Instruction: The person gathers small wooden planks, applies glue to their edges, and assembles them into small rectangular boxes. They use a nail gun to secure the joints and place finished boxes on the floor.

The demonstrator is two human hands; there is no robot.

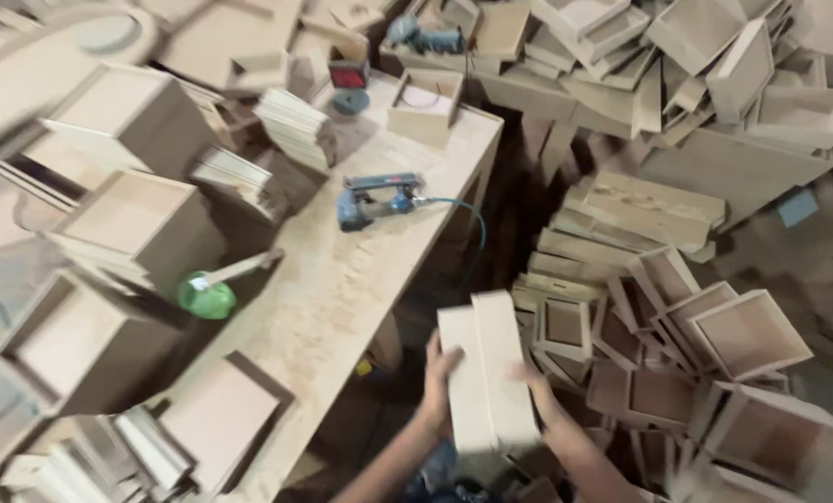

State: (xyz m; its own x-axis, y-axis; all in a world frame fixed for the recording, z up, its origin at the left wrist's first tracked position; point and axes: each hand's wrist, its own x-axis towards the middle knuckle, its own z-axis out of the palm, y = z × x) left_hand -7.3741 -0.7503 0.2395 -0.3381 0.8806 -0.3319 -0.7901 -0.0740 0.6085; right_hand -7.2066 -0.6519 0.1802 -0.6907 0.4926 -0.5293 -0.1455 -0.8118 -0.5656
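Observation:
Both my hands hold a pale wooden box [487,368] low in the view, beside the workbench's right edge. My left hand [438,377] grips its left side with fingers wrapped on the edge. Along the right side my right hand [535,389] presses flat. The box is closed side up and tilted slightly. Below and right of it lies a heap of open wooden boxes [714,345].
A long wooden workbench [342,289] runs to the left with a blue nail gun [374,198] and hose, a green glue pot [206,296] with a brush, stacked slats [295,126] and several open boxes. More boxes and boards pile up at the top right.

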